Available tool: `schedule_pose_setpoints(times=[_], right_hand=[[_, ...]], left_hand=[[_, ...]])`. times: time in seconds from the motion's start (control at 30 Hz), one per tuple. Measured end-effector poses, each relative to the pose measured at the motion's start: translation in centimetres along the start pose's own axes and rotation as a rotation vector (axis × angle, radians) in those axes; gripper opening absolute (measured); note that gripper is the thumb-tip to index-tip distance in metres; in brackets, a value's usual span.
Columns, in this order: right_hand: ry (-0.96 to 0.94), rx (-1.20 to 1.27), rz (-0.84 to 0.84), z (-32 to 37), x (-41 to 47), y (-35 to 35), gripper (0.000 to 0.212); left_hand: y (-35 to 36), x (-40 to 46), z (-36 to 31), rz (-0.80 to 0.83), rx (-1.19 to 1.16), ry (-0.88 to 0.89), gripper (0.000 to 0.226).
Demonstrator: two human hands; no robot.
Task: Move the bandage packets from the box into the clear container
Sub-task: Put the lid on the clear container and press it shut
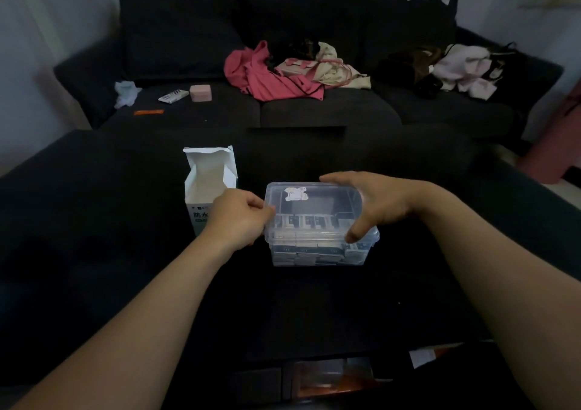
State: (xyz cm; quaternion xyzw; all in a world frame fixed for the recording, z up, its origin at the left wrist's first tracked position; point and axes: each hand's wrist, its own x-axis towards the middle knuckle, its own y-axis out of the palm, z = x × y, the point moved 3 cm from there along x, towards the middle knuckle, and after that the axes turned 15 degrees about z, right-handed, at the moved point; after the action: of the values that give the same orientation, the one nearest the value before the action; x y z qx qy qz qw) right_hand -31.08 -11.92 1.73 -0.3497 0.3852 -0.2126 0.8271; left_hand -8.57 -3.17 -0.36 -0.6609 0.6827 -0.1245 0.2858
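A clear plastic container [317,252] stands on the dark surface in the middle of the view, with several bandage packets [309,222] stacked inside it. A clear lid [314,200] with a torn white sticker lies on top of it. My left hand [242,219] pinches the lid's left edge. My right hand [374,203] spans the lid's right side, fingers over the far edge and thumb on the near corner. The white bandage box [209,183] stands upright just left of the container, its top flaps open, partly hidden behind my left hand.
A dark sofa [314,111] behind holds pink and beige clothes [283,73], a pale garment with bags [462,70], a small pink box [200,92], a white tube [173,96] and an orange strip [149,112]. Papers [421,356] lie near the bottom edge.
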Motion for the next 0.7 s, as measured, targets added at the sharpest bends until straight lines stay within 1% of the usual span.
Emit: schedule_pose_setpoints(times=[0.1,0.27,0.47,0.53,0.63,0.7], right_hand=[[0.002,0.007,0.008,-0.1,0.0,-0.1,0.115],[0.067,-0.059,0.067,0.3,-0.2,0.3,0.123],[0.084,-0.134,0.048,0.4,-0.2,0.8,0.125],[0.085,-0.156,0.039,0.2,0.1,1.1,0.124],[0.088,-0.175,0.026,-0.1,0.4,1.9,0.124],[0.079,-0.187,0.011,-0.3,0.4,2.4,0.124]], left_hand=[[0.2,0.1,0.1,0.008,0.025,-0.013,0.017],[0.2,0.1,0.1,0.013,0.003,-0.037,0.019],[0.6,0.3,0.2,-0.016,0.06,-0.031,0.024],[0.7,0.4,0.3,-0.033,0.129,-0.019,0.026],[1.1,0.5,0.3,-0.074,0.339,0.024,0.028],[1.6,0.4,0.3,-0.085,0.437,0.034,0.027]])
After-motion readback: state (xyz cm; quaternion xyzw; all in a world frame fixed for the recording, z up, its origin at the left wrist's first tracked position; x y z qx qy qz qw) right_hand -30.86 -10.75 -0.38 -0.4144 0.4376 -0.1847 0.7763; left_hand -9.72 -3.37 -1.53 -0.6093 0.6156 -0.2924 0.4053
